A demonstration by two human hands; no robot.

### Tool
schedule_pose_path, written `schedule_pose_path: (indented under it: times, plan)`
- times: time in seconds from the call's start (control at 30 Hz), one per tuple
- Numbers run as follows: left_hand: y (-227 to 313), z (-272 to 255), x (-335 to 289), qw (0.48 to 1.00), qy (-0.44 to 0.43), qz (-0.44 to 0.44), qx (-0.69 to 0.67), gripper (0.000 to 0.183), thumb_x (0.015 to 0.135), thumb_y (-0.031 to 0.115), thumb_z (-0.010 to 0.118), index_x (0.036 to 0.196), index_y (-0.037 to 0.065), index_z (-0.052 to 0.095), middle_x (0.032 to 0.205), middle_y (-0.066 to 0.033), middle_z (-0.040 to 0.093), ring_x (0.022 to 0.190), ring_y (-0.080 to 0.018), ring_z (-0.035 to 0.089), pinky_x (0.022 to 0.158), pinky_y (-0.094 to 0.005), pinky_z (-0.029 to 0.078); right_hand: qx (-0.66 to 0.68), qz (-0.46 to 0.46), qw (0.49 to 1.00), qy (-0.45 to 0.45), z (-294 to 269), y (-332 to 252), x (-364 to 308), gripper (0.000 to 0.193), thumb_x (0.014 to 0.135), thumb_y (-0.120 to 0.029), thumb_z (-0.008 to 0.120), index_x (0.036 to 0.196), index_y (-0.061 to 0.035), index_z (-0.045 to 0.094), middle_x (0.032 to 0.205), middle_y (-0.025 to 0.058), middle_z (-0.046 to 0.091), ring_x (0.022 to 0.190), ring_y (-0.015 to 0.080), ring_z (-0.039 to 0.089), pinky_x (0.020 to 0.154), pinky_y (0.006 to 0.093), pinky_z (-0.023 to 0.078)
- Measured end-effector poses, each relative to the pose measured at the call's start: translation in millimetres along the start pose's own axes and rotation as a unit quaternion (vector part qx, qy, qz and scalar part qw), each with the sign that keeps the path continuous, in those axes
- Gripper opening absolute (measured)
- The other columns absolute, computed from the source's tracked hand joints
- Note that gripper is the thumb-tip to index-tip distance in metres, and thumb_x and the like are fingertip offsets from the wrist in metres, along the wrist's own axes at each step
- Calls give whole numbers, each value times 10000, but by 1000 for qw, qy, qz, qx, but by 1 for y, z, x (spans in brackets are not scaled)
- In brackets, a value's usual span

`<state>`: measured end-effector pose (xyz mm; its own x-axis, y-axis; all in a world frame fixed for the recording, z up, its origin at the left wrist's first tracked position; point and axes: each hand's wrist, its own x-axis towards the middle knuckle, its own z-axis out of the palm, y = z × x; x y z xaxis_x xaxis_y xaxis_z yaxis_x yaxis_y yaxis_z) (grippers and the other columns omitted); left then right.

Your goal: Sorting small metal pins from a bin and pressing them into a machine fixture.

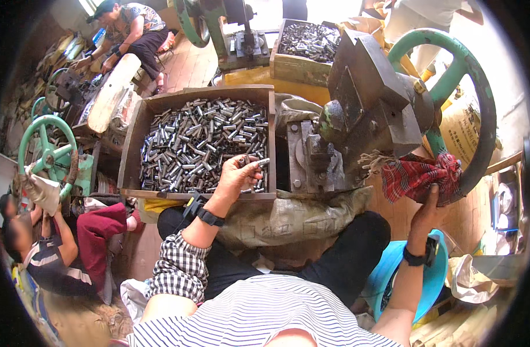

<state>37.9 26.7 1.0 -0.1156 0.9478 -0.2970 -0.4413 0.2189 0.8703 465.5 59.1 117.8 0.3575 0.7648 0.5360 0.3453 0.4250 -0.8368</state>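
Observation:
My left hand (237,175) is over the front right corner of a wooden box (126,151), its fingers closed on small metal tubes; one bright tube (261,162) points right from the fingertips. Loose short metal tubes (204,139) fill the box. My right hand (430,202) grips a red plaid cloth (421,178) tied around the lower rim of a green handwheel (482,110). That wheel belongs to a dark hand press (369,98). Between my hands lies the press's bed with a metal die block (321,159), to the right of the box.
A blue tub (440,283) stands by my right forearm. Sacking (294,217) hangs below the press, above my knees. Behind are another press (245,43) and a box of metal pieces (308,41). People work at the far left and near left, the nearer one beside another green handwheel (48,155).

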Motion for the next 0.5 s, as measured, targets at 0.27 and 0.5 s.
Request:
schedule_pose_path:
  times: [0.27, 0.5]
  plan:
    - [17, 51, 20, 996, -67, 23, 52, 194, 845, 120, 642, 986, 15, 561, 793, -67, 625, 625, -148, 638, 544, -246, 523, 103, -48, 992, 47, 20, -28, 12, 447, 819, -123, 665, 1209, 23, 502, 1149, 106, 571, 1027, 208, 553, 920, 337, 431]
    - [-6, 67, 67, 996, -57, 23, 64, 132, 842, 90, 628, 913, 1, 561, 776, -73, 624, 640, -161, 657, 523, -240, 534, -38, 46, 998, 34, -3, -76, 51, 473, 795, -27, 648, 1238, 24, 488, 1158, 126, 577, 1002, 224, 582, 870, 338, 484]
